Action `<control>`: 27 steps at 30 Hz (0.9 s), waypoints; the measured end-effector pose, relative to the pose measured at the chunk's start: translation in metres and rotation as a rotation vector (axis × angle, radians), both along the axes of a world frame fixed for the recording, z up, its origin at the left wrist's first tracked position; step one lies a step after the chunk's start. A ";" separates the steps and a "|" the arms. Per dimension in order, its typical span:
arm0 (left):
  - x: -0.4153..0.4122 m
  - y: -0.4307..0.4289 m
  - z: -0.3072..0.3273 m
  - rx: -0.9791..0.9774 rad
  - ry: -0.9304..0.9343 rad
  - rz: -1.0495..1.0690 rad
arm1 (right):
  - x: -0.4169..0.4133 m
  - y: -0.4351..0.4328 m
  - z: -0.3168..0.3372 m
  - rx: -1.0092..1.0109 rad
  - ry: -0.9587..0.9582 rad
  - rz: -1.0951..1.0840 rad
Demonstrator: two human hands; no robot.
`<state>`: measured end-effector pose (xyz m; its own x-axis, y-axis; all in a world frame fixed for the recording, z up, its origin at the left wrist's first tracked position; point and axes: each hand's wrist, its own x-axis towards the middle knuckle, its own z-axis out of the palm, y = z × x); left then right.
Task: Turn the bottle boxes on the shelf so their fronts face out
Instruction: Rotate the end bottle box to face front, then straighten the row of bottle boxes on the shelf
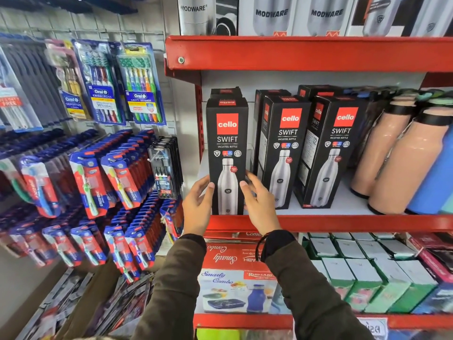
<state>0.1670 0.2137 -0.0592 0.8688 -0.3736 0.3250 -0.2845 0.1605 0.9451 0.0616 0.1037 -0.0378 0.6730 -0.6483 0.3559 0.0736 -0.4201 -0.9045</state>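
Red steel frames the scene: the red shelf lip [343, 223] runs along the bottom of the bay, and the leftmost Cello Swift box [227, 153] stands right at its front edge, close to the red upright [199, 123] at the bay's left end. There's a slim gap of bare white shelf between this box and the middle Cello box [282, 153], and another sliver before the right Cello box [328, 153]. More black boxes stand behind in a second row.

The left hand [197, 207] is on the leftmost box's left edge, thumb on the front panel, fingers wrapped out of sight behind. The right hand [257, 204] clasps the opposite side low down, thumb on the front, fingers curling around the right edge into that gap. Both hands are partly closed around the carton, which sits upright between them.

Its front faces squarely out: black card, red Cello square, "SWIFT" in white, a steel bottle pictured below. The middle and right boxes show their fronts too but stand angled, with a side panel visible.

Right of them, peach bottles [392, 153] and a blue bottle [434, 177] stand loose on the same shelf. Above, Modware boxes [299, 15] line the top shelf. Left of the bay, toothbrush packs [105, 84] hang on a wire grid.
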 end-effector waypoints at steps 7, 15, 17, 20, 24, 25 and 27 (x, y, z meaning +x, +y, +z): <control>-0.032 -0.010 -0.003 -0.091 -0.122 0.212 | -0.016 -0.019 0.003 0.039 -0.052 -0.022; -0.084 -0.053 0.031 -0.239 -0.411 0.220 | -0.048 -0.068 0.005 -0.067 -0.263 -0.317; -0.091 -0.072 0.033 -0.188 -0.435 0.101 | -0.049 -0.079 0.000 -0.065 -0.186 -0.307; -0.094 -0.100 0.030 -0.096 -0.389 -0.032 | -0.047 -0.088 -0.004 -0.027 -0.073 -0.241; -0.087 -0.131 0.023 0.019 -0.124 -0.085 | -0.044 -0.097 -0.003 0.062 0.063 -0.170; -0.084 -0.136 0.020 0.047 -0.051 -0.088 | -0.044 -0.100 -0.002 0.081 0.088 -0.162; -0.079 -0.142 0.016 0.093 0.052 -0.101 | -0.043 -0.106 -0.002 0.089 0.115 -0.163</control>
